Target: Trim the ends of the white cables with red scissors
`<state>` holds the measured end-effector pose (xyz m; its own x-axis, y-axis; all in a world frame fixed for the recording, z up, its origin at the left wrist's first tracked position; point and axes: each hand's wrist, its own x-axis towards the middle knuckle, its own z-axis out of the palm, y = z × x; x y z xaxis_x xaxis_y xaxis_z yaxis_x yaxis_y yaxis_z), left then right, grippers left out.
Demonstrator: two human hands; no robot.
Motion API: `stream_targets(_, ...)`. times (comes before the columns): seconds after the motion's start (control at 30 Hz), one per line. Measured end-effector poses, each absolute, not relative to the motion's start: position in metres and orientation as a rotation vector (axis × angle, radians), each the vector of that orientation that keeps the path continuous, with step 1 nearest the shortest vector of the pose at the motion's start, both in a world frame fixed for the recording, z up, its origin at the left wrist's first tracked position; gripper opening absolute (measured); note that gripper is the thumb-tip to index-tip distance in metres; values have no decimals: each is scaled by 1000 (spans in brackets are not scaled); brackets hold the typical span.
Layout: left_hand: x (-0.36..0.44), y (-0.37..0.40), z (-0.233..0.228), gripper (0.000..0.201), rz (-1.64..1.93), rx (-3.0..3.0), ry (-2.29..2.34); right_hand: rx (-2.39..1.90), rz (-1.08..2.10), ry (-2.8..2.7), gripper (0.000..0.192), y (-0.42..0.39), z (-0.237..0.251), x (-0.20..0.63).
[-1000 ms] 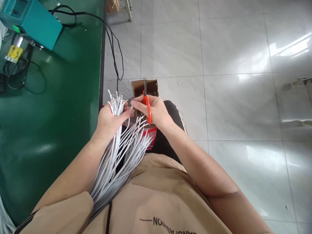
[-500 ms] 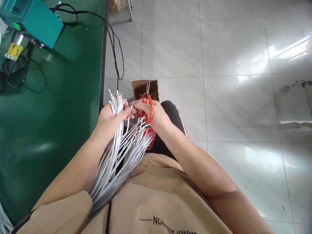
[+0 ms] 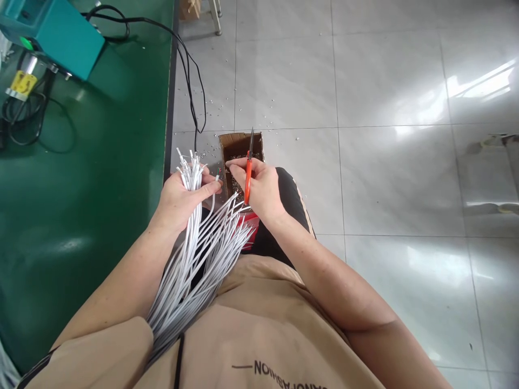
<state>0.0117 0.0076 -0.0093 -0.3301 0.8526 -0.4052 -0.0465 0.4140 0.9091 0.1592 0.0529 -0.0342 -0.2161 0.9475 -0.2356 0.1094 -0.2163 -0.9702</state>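
Note:
My left hand (image 3: 175,201) is closed round a bundle of white cables (image 3: 194,224), their cut ends sticking up above the fist. Between its thumb and fingers one cable (image 3: 214,199) stands apart, with tiny coloured wires bared at its tip. Orange-handled scissors (image 3: 248,181) sit in my right hand (image 3: 264,189), blades pointing away from me and seen edge-on. The thumb and index finger of that hand are pinched together over the box; whether they hold a scrap is too small to tell. More loose cables (image 3: 231,237) fan across my lap.
Below the hands an open cardboard box (image 3: 221,147) holds small scraps, and bits are scattered over the tiled floor (image 3: 284,75). Something red (image 3: 251,220) lies by my leg. At left is a green table (image 3: 117,162) bearing a teal machine (image 3: 75,43); black cords (image 3: 187,65) hang over its edge.
My right hand has drawn away from the cable tip toward the right, and the scissors have turned edge-on. Coloured wires now show at that tip. My left hand still grips the bundle.

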Motion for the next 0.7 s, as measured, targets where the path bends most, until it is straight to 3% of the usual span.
stream_targets(0.2,10,7,-10,35,1079,737,1650,-1364,937,-1936,23,47,-42,166)
stream_targets(0.27,9,7,-10,34,1031,710,1595,-1361,890,-1941,24,47,-42,166)
stream_targets(0.5,6,7,-9,34,943,619,1470,-1270,1391,-1420,15,48,-29,159)
stream_targets(0.7,4,7,-9,29,947,698,1487,-1130,1932,-997,20,50,-32,160)
